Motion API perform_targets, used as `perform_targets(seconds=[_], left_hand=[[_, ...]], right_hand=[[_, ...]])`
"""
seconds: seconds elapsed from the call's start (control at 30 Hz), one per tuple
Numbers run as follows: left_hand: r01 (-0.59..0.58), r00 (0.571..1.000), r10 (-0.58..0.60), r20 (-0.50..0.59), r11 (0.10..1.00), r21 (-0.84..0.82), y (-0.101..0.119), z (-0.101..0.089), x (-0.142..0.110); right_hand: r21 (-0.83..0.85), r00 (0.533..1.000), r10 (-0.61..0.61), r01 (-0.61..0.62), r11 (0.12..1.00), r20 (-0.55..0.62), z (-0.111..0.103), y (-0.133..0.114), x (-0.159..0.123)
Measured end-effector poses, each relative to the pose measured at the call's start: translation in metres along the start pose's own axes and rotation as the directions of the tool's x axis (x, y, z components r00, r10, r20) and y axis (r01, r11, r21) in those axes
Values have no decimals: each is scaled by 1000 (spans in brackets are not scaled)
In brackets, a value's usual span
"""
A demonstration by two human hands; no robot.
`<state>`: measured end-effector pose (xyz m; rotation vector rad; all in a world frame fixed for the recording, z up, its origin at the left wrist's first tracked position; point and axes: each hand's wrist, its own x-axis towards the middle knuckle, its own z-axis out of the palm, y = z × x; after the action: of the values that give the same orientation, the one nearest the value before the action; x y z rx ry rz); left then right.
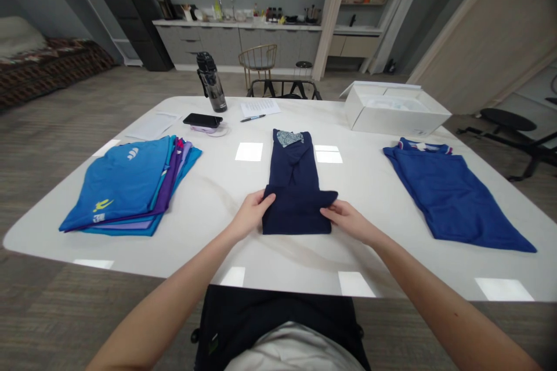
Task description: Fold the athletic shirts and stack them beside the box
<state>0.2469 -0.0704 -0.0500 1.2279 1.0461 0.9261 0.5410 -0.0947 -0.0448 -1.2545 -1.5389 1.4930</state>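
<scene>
A navy blue garment [292,162] lies narrowly folded in the middle of the table, a grey-blue patterned patch showing at its far end. Its near end is turned up over itself in a wide flap. My left hand [253,213] is closed on the flap's left corner, thumb on top. At the opposite corner, which sticks out past the side, my right hand [343,217] pinches the cloth between thumb and fingers. To the left is a stack of folded shirts [126,179], blue on top with purple below. A folded royal blue shirt [452,197] lies to the right.
On the white table [226,185] stand a dark water bottle [212,84] and an open white box [391,113]. A phone [202,120], a pen [253,118] and paper sheets [261,107] lie towards the back. Chairs and a kitchen counter are beyond.
</scene>
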Motion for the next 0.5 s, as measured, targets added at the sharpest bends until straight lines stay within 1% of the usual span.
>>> perform_targets(seconds=[0.07, 0.13, 0.2, 0.27, 0.33, 0.4, 0.47, 0.5], left_hand=[[17, 998, -20, -65, 998, -59, -4, 1, 24], [53, 995, -63, -81, 992, -116, -8, 1, 46], [85, 993, -96, -71, 985, -151, -12, 3, 64], [117, 990, -127, -67, 983, -145, -14, 4, 77], [163, 984, -168, -62, 983, -86, -13, 4, 86], [204, 978, -204, -39, 979, -12, -7, 3, 90], [205, 979, -205, 8, 979, 14, 4, 0, 90], [184, 982, -184, 39, 983, -11, 11, -2, 89]], right_hand=[[60, 997, 58, -55, 997, -52, -1, 0, 18], [63, 983, 88, -79, 995, -162, -3, 2, 37], [13, 950, 104, -105, 994, -295, -6, 5, 55], [-62, 916, 138, -174, 983, -377, -8, 8, 68], [-144, 900, 172, -247, 958, -400, -10, 8, 76], [-193, 907, 180, -269, 944, -382, -11, 6, 80], [-175, 934, 150, -215, 961, -323, -13, 1, 80], [-139, 950, 120, -165, 976, -287, -14, -3, 79]])
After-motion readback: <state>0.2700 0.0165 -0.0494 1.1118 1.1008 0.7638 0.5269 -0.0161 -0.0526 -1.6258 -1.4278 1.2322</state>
